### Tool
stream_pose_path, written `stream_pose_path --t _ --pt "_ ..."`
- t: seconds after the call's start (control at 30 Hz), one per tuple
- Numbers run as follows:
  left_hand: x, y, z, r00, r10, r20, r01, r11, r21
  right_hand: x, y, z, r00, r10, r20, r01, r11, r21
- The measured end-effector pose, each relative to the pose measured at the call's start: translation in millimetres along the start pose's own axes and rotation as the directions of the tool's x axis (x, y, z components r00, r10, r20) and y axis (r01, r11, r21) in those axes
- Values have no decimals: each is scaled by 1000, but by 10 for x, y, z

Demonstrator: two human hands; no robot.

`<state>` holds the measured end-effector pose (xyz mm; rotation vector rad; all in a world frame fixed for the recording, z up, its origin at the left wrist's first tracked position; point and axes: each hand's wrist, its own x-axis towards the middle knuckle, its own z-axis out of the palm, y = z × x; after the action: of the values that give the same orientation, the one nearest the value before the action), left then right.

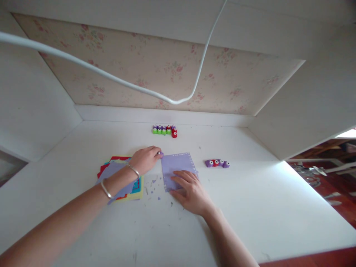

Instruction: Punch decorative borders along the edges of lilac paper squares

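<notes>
A purple sheet of paper [175, 165] lies on the white table, with rows of small punched holes along several of its edges. At its upper left corner my left hand [146, 159] is closed on a small purple craft punch [159, 154] with a white-and-black button on top. My right hand [190, 191] rests flat on the sheet's lower right part, fingers spread. Tiny purple paper scraps [152, 182] are scattered left of the sheet. Under my left forearm lies a stack of coloured papers [138, 187] in purple, red, blue and yellow, partly hidden by the arm.
Several green, red and purple punches [164, 129] stand in rows near the back of the table [244, 207]. To the right sits a short row of purple and red punches [217, 163]. A white cable [111, 77] hangs across the upper view, before the flowered back wall.
</notes>
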<state>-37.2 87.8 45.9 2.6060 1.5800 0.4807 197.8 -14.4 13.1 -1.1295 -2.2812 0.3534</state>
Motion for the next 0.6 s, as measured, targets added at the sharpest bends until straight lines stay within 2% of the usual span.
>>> stream_pose_path --t 0.1,0.23,0.4,0.53,0.6 --pt "-390 34 -21 1000 -7 -4 7 999 -50 2 3 30 999 -7 37 9 997 -78" --pt "-664 30 45 999 -38 -38 31 988 -153 9 -26 62 1000 29 9 -28 989 -144" --pt "-783 -37 158 997 -47 -64 26 954 -298 -16 -25 71 999 50 8 -48 987 -150" --pt "-803 -90 190 998 -27 -51 6 930 -367 -60 31 68 993 117 30 -111 982 -152" --pt "-806 -94 198 998 -43 -46 22 924 -382 -67 51 74 995 101 21 -96 983 -157"
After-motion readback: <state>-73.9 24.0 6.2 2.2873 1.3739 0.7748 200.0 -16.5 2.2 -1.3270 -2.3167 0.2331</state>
